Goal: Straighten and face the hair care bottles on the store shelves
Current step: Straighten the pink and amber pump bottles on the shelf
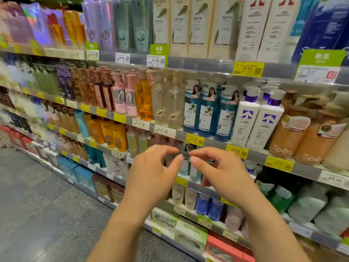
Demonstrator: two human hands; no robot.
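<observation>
Item: pale teal bottles point(184, 167), hair care, stocked one shelf below the yellow 45.50 price tag point(194, 139), mostly hidden behind both hands. Left hand point(151, 173) raised just left of them, fingers curled, thumb and forefinger nearly pinched, nothing seen held. Right hand point(217, 171) raised just right of them, fingers likewise curled toward the left hand's, tips near but apart; contact with any bottle could not be told, the tips being blurred. Above the tag: three blue pump bottles point(207, 110) with portrait collars, upright, labels forward. Right of the tag: two white pump bottles point(258, 120), then orange Spēs bottles point(302, 137). Left of the tag: amber bottles point(111, 135), packed close. Risk, judged: tall, narrow, closely ranked stock; a push on one neck likely to tip a neighbour backward or off the shelf lip. Card collars liable to snag on fingertips. Price tags on the rail prone to knocking loose under a passing wrist.
</observation>
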